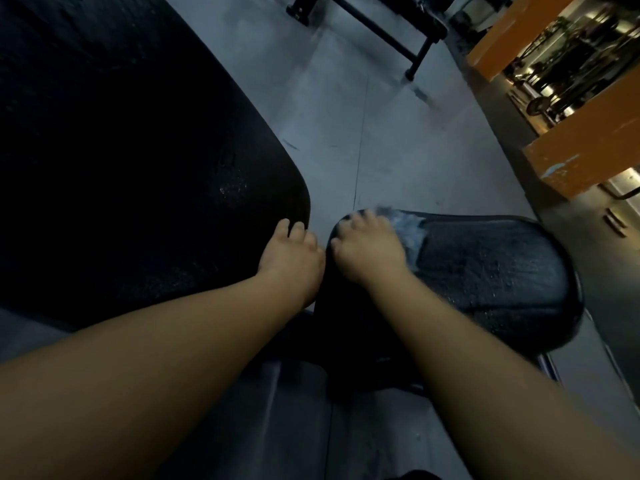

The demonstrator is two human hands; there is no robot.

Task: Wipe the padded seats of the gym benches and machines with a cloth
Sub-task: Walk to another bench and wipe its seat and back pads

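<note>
Left hand (292,252), right hand (369,251), palms down

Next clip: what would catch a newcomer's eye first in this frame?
At centre, the right hand presses a pale cloth on the small black seat pad. Beside it, the left hand rests on the corner of the large black pad filling the left. Orange pillars stand at upper right.
</note>
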